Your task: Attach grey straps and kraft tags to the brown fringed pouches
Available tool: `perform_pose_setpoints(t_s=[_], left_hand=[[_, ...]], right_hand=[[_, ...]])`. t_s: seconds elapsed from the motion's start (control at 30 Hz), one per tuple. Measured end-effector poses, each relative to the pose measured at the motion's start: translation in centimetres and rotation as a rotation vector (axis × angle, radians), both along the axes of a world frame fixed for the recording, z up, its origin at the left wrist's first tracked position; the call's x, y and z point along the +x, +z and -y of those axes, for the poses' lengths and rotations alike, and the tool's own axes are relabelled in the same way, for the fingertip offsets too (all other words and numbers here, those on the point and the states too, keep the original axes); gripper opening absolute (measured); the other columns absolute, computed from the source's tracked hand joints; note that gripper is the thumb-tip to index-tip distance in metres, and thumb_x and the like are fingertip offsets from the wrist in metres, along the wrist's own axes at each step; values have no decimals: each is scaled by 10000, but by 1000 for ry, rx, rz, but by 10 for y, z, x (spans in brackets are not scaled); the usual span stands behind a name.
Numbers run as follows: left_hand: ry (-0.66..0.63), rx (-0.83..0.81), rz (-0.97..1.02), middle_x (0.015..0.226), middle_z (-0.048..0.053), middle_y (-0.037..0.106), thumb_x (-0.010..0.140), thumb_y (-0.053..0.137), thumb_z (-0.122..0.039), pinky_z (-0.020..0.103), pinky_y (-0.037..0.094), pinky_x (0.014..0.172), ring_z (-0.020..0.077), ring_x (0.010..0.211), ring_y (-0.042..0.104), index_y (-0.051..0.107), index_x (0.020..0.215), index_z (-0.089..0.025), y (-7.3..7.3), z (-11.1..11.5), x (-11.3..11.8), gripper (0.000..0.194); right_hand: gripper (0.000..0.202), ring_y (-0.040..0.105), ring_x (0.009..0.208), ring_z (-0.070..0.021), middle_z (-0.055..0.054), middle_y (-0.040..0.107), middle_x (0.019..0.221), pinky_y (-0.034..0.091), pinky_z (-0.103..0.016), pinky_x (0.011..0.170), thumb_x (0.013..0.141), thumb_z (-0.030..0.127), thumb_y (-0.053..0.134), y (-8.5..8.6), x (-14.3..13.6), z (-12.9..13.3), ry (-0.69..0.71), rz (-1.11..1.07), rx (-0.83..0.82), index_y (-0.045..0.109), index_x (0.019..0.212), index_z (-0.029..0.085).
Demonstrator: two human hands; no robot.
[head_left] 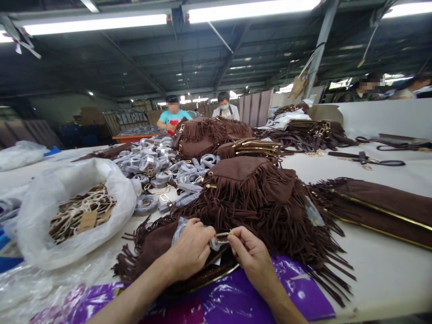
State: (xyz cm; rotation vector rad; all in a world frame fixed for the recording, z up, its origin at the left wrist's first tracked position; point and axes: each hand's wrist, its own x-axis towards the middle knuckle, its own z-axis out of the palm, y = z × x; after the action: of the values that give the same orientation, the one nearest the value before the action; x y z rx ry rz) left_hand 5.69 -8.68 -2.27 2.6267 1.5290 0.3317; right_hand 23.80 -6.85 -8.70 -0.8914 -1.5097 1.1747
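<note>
Nearest us, purple plastic (232, 294) is lying on the tabletop (371, 279) beneath a brown fringed bag (157, 245), whose gold zip (221, 276) is running along its open near edge. Above that opening, the fingers of our left hand (192, 245) are closing around a plastic-wrapped strap (178, 228), and those of our right hand (251, 256) are pinching one end of a gold clasp (222, 237) between the two hands. We are judging this piece to be midway: the strap is wearing its wrapping, and we are seeing no ring holding the clasp. A white slip (218, 261) is showing at the opening, bearing no writing legible to us.

Beyond, on the left, a translucent plastic bag (33, 216) is holding corded tags (88, 221), their print not readable. Farther on, wrapped strap coils (158, 166) are lying loose beside piled fringed bags (236, 168), so much is probably remaining. Farthest, two co-workers (173, 119) are facing our way; we are finding no readable brand anywhere.
</note>
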Motion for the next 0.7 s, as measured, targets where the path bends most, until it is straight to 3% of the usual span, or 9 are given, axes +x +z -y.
perform_pose_setpoints(t_s=[0.13,0.2,0.33,0.5,0.7], left_hand=[[-24,-3,56,753,5,575,838,364,-101,436,415,964,193,787,548,463,753,-212,3,1,0,171],[-27,38,109,840,12,601,836,430,-132,454,396,1008,198,853,563,525,851,-211,5,4,1,124],[-118,326,108,1082,45,586,825,489,-82,478,303,1116,205,1014,547,576,1033,-224,1,6,7,267],[-235,610,-42,911,18,591,989,406,-176,433,335,1111,165,858,556,593,877,-192,-11,-2,10,218],[-292,675,-126,856,-1,597,975,452,-157,445,327,1133,158,837,556,580,778,-185,-16,-9,9,237]], right_hand=[[321,360,504,-102,64,421,565,284,-231,469,906,489,560,-2,0,-3,-4,6,28,552,748,209],[347,356,498,-96,67,416,563,276,-225,457,888,520,585,-1,0,-4,-6,-28,6,548,740,209],[461,260,423,-59,105,350,531,198,-194,382,798,651,637,5,-1,-4,48,-191,-189,501,723,218],[519,221,387,-27,120,363,513,154,-162,349,731,687,692,9,-1,-5,86,-257,-292,486,713,211],[534,182,366,-7,132,365,509,115,-148,336,694,673,735,9,-1,-8,116,-350,-375,466,711,213]])
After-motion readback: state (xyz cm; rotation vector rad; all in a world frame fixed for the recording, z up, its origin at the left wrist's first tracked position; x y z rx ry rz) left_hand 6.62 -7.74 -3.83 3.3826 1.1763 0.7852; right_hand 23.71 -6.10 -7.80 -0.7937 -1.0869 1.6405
